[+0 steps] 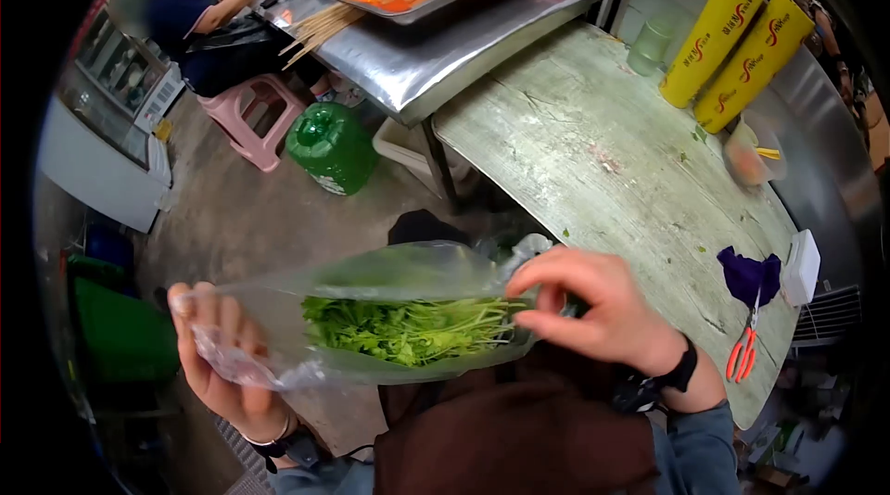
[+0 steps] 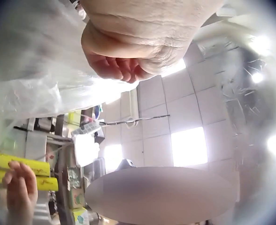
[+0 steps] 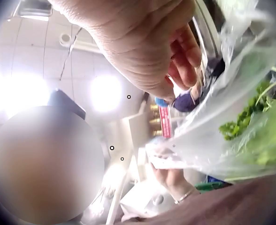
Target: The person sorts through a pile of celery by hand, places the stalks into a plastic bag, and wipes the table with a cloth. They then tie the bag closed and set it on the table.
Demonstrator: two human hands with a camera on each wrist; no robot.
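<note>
A clear plastic bag (image 1: 278, 319) (image 2: 30, 98) (image 3: 199, 140) with leafy green herbs (image 1: 408, 328) (image 3: 243, 119) inside is held up in front of the body. The left hand (image 1: 222, 356) (image 2: 142, 37) (image 3: 171, 176) grips the bag's left end, its fingers seen through the film. At the bag's right end, near the stems, is the right hand (image 1: 598, 310) (image 2: 20, 192) (image 3: 152, 47), thumb and index finger bent with a gap between them. Nothing shows in its grasp; whether the fingertips touch the film is hard to tell.
A worktable (image 1: 593, 152) holds yellow rolls (image 1: 714, 41), red-handled scissors (image 1: 742, 351) and a dark cloth (image 1: 749, 274). Behind, a tray of red food (image 1: 426, 13) rests on a metal counter (image 1: 408, 69). Another person (image 1: 185, 22) sits near a pink stool (image 1: 255, 115) and green container (image 1: 331, 150).
</note>
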